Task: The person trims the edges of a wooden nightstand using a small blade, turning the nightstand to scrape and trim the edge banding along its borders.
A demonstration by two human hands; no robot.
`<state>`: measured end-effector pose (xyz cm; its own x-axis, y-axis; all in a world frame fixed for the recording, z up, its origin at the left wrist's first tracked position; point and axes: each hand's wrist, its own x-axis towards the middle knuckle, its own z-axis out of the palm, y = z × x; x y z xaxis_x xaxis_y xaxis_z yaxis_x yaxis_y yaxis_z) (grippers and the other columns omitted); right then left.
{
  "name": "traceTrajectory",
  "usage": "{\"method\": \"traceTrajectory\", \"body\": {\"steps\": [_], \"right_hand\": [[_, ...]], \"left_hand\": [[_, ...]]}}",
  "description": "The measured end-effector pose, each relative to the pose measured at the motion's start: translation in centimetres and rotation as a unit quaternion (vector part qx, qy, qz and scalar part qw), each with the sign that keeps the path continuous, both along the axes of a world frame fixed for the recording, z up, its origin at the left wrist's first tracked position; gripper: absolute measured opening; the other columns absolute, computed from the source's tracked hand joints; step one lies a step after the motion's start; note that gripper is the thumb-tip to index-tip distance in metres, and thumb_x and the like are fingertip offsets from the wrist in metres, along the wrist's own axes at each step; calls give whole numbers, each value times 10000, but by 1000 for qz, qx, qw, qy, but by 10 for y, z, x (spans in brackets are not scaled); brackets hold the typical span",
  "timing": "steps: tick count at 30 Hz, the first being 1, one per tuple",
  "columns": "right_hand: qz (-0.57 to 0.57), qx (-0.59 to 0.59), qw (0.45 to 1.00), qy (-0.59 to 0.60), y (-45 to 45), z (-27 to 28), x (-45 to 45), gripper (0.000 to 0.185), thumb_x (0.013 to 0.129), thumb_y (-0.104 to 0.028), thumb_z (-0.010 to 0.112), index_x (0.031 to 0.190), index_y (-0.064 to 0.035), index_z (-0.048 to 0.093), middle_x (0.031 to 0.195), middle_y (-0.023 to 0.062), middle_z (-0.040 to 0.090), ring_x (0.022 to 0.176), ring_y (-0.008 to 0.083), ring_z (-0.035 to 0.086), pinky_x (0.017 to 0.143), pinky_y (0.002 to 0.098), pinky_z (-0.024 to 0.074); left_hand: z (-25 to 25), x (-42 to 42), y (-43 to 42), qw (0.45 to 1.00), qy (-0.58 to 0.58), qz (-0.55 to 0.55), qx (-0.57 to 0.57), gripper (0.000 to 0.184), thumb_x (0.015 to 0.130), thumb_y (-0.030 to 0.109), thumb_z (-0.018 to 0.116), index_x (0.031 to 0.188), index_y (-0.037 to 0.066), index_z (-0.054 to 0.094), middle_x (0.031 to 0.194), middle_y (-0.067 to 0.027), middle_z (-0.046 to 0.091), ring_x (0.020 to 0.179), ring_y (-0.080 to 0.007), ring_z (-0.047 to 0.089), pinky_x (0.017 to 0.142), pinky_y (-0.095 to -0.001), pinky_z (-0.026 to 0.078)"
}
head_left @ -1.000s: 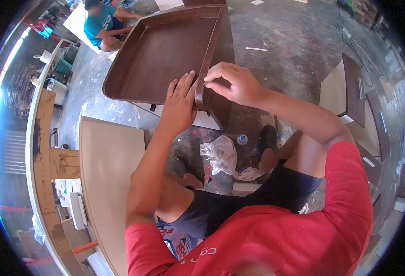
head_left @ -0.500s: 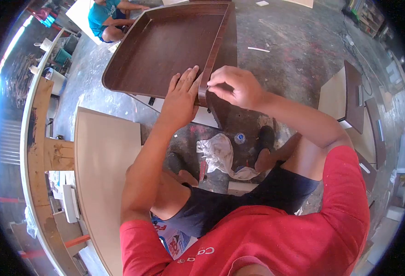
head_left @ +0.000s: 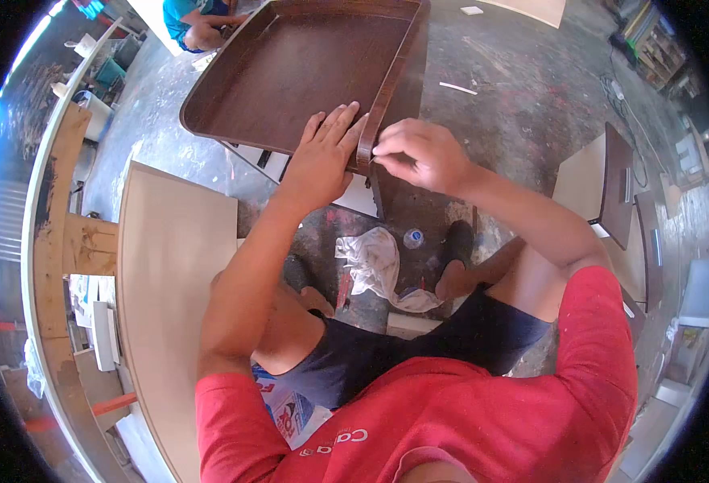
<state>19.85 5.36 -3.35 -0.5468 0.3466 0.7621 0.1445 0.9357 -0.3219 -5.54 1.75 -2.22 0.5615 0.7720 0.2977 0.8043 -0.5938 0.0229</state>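
A dark brown wood-grain furniture panel (head_left: 290,72) with a raised, round-cornered rim stands in front of me. My left hand (head_left: 325,157) lies on its near corner, fingers stretched out and spread over the inner side of the rim. On the outer side, my right hand (head_left: 425,154) is closed in a pinch, thumb and fingertips against the rim's edge strip (head_left: 365,153). Whatever sits between those fingertips is too small to make out. Beneath the panel, a white surface (head_left: 358,196) shows under the near edge.
Between my feet lie a white cloth (head_left: 375,262) and a small round container (head_left: 413,237). A pale board (head_left: 177,241) stands at left, beside a wooden frame (head_left: 53,241). Brown-fronted drawers (head_left: 612,177) are at right. Another person (head_left: 197,24) crouches at the far left.
The camera view has shifted slightly, so the panel appears higher and the left board further left. Both hands keep nearly the same places on the rim.
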Motion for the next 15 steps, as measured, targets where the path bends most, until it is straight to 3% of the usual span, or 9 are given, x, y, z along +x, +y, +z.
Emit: {"method": "traceTrajectory", "body": {"steps": [7, 10, 13, 15], "right_hand": [[10, 75, 996, -53, -2, 0, 3, 231, 912, -170, 859, 1106, -138, 738, 1071, 53, 751, 983, 289, 759, 843, 420, 633], [4, 87, 996, -32, 1, 6, 3, 294, 857, -82, 899, 1103, -136, 748, 1071, 52, 761, 939, 275, 761, 798, 406, 621], [19, 106, 990, -90, 0, -2, 5, 290, 859, -103, 895, 1106, -141, 749, 1095, 42, 753, 942, 263, 754, 786, 406, 614], [3, 105, 991, -76, 2, -4, 7, 251, 895, -169, 869, 1112, -151, 745, 1109, 38, 744, 979, 268, 755, 842, 420, 624]], "left_hand": [[-3, -1, 1, 1000, -6, -8, 12, 984, 787, 94, 851, 1677, 64, 433, 1748, -179, 417, 1622, -344, 392, 1340, -540, 284], [-3, -1, 0, 1000, -4, -13, 17, 981, 777, 103, 850, 1668, 56, 441, 1745, -194, 412, 1621, -351, 389, 1337, -549, 284], [-1, -1, 0, 1000, -6, -11, 6, 1020, 754, 139, 869, 1672, 51, 433, 1744, -208, 405, 1621, -362, 386, 1339, -562, 275], [3, 0, 0, 1000, -22, -22, -6, 1005, 744, 151, 880, 1640, 7, 449, 1766, -200, 380, 1627, -380, 374, 1348, -564, 267]]}}
